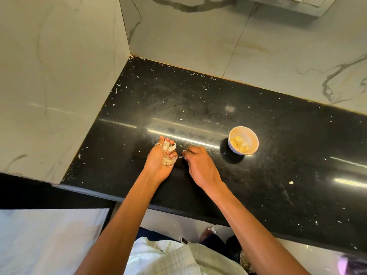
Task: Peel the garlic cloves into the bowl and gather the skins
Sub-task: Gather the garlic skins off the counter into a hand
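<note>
So the glossy black stone countertop (278, 165) is peppered with tiny white flecks. The pale grey marble wall tiles (178, 40) are streaked with dark grey veins. The small round ceramic bowl (250, 138) is done cream inside and blue-patterned outside. Pale yellow peeled garlic cloves (240, 146), papery off-white garlic skins (167, 149) and a white-and-pale-green checked cloth (178, 261) are spotted too.

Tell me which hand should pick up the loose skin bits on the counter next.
Right. The left hand is cupped palm up around a heap of garlic skins, so it's occupied. The right hand has fingertips down at the counter, pinching a scrap.
</note>
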A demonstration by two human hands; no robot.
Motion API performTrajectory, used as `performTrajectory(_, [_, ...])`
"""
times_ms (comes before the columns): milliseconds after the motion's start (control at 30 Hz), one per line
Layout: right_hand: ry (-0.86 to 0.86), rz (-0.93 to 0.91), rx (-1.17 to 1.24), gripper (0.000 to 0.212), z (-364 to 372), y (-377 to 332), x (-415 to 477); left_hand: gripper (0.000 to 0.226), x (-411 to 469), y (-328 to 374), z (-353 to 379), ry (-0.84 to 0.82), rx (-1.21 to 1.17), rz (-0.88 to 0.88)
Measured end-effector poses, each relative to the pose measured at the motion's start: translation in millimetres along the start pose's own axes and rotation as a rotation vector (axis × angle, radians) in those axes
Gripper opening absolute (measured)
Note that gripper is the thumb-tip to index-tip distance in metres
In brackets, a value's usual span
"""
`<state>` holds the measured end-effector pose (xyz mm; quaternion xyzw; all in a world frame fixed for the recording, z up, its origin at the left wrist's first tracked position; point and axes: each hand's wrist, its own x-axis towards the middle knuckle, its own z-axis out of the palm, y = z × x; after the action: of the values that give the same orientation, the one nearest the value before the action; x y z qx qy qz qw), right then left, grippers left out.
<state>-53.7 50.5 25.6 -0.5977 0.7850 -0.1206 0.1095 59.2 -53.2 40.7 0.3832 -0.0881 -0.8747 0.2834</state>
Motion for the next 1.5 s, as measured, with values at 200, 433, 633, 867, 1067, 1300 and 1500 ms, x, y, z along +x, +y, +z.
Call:
performTrajectory(200, [-0.044,0.010,-0.101,0.023,-17,-16,2,0.031,6,-3,0,-0.002,0.023,-0.029])
performTrajectory(433, [0.015,0.306,0.234,0.015,-32,-1,22,0.031,8,-7,9,0.001,0.010,-0.030])
performTrajectory(633, [0.086,0.477,0.854,0.019,-72,-18,19,0.032,14,-11,13,0.028,-0.011,-0.053])
performTrajectory(867, [0.081,0.244,0.402,0.020,-74,-58,16,0.039,15,-17,19,0.037,0.008,-0.135])
performTrajectory(1067, [0.065,0.251,0.312,0.034,-87,-66,15,0.039,16,-15,20,0.048,0.011,-0.135])
performTrajectory(1300, [0.087,0.228,0.211,0.037,-86,-60,23,0.039,24,-17,16,0.041,0.060,-0.122])
performTrajectory(1500, [0.216,0.202,0.228,0.017,-78,-69,27,0.056,25,-19,16,-0.025,0.072,-0.154])
